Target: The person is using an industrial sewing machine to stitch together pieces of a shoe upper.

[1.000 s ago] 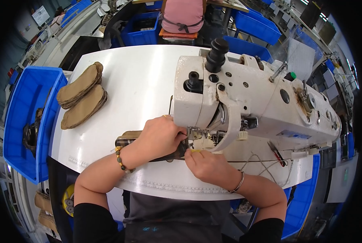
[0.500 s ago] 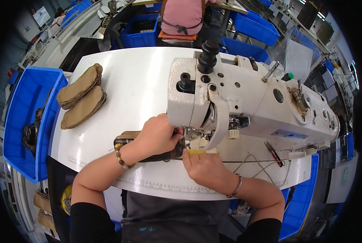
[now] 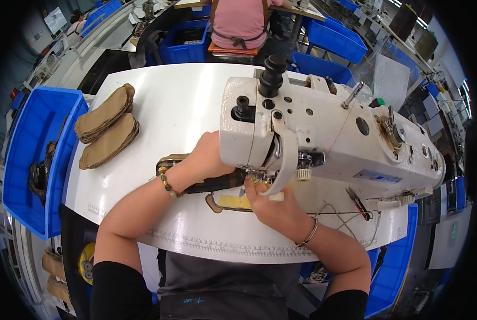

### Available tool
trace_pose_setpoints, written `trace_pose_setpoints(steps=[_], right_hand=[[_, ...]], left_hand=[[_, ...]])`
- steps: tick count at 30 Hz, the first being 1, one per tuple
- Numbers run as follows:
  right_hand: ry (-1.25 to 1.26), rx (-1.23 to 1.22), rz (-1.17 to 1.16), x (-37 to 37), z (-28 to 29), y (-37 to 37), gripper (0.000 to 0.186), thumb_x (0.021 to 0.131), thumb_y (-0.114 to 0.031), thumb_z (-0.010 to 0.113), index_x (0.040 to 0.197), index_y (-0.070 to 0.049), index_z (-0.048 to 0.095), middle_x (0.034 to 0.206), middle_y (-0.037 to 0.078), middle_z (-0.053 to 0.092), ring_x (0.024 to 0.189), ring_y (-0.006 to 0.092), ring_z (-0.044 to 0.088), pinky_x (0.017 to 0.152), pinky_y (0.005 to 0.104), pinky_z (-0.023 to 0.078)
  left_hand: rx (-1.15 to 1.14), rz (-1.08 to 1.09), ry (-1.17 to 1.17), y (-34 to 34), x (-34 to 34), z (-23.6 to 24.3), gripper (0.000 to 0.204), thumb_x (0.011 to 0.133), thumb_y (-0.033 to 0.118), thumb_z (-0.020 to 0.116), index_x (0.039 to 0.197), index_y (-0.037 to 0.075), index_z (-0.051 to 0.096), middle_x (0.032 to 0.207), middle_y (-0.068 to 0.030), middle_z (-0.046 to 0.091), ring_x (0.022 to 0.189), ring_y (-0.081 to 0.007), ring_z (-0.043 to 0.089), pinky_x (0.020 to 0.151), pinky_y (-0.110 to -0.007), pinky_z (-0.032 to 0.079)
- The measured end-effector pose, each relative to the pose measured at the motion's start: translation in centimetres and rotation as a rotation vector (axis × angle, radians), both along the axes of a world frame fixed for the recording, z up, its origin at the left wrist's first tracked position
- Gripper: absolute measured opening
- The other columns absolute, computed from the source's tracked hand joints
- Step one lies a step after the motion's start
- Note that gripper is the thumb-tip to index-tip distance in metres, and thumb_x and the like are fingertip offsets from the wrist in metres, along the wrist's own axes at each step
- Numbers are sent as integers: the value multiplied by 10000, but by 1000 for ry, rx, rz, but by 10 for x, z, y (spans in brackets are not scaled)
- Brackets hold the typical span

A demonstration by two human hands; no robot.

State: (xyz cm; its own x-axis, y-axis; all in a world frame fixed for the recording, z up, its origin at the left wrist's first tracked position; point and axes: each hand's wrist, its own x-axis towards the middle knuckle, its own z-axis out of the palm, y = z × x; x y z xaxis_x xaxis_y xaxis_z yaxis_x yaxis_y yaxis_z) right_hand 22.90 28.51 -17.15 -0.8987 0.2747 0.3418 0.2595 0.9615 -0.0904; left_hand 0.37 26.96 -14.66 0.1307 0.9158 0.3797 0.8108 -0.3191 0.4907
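Closer over the machine [image 3: 324, 133] now, my left hand [image 3: 209, 160] and right hand [image 3: 273, 205] press flat, ungripping, on the piece [image 3: 217, 184]; stitching looks midway.

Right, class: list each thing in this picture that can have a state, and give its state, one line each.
Left hand: pressing the dark workpiece flat, fingers hidden behind the machine head.
Right hand: flat on the table, fingertips by the needle.
Dark workpiece: lying flat, fed under the sewing machine.
Tan soles: stacked in two piles.
Blue bin: open, nearly empty.
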Motion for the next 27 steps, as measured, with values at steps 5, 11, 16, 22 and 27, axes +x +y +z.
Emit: trace_pose_setpoints(steps=[5, 11, 16, 22, 27], right_hand=[[-97, 46, -17, 4, 8, -2, 371, 840, -20, 586, 1205, 36, 625, 904, 136, 703, 718, 248, 691, 614, 320, 548], [-152, 136, 11, 2, 19, -1, 421, 815, -27, 597, 1226, 62, 610, 873, 158, 702, 665, 266, 687, 568, 352, 548], [-113, 115, -17, 2, 17, -3, 391, 809, -42, 594, 1188, 42, 635, 846, 98, 676, 760, 229, 672, 712, 380, 521], [-50, 97, -6, 0, 14, 2, 324, 836, -40, 594, 1146, 31, 653, 823, 83, 674, 753, 223, 668, 709, 357, 522], [133, -188, 15, -1, 10, 5, 305, 836, -7, 602, 1135, 19, 659, 810, 130, 696, 660, 272, 684, 578, 368, 548]], left_hand=[[1, -9, 13, 4, -5, -7, 276, 681, 108, 717, 957, 122, 706, 843, -118, 700, 787, -347, 669, 643, -417, 529], [-19, -10, 56, 5, -9, -10, 274, 686, 133, 727, 959, 121, 702, 865, -120, 701, 816, -343, 674, 661, -413, 535], [-14, -7, 34, 5, -10, -11, 277, 682, 143, 736, 956, 121, 702, 858, -120, 700, 818, -341, 677, 663, -413, 536], [-31, -26, 85, 5, -7, -4, 281, 685, 150, 739, 962, 124, 701, 851, -115, 700, 799, -344, 678, 638, -415, 528], [65, 186, 301, -15, 2, 24, 211, 713, 119, 748, 922, 109, 718, 1009, -80, 690, 947, -287, 655, 737, -357, 509]])
